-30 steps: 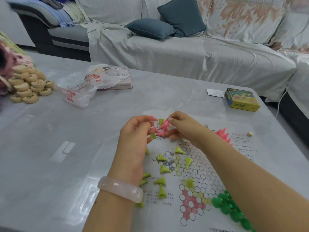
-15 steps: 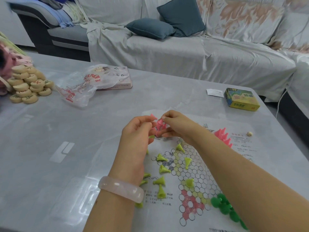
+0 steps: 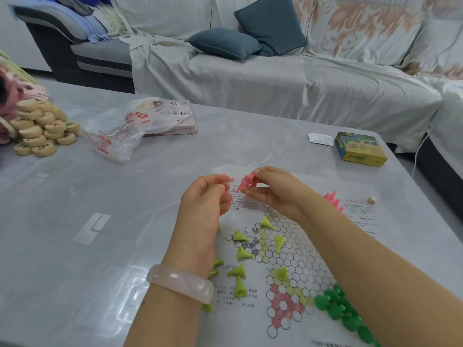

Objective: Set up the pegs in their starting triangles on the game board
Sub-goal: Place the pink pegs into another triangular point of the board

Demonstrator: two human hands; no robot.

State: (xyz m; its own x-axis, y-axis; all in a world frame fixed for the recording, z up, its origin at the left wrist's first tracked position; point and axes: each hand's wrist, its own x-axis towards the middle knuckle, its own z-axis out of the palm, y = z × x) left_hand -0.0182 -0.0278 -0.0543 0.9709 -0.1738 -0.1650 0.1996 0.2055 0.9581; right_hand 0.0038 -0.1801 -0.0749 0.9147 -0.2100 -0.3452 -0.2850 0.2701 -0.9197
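Right forearm [image 3: 363, 266] hides board's [image 3: 283, 249] right side; green pegs [image 3: 335, 309] cut off.

Left hand [image 3: 204, 199]: raised off the table above its middle, back of the hand toward the camera, fingers curled, fingertips pinching something small and pink.
Left wrist: bent slightly upward, ringed by a pale bangle [image 3: 181, 281].
Right hand [image 3: 274, 187]: raised beside the left, fingertips almost meeting it, thumb and fingers curled round pink pieces.
Forearms: both bare, entering from the near edge, converging toward the hands.
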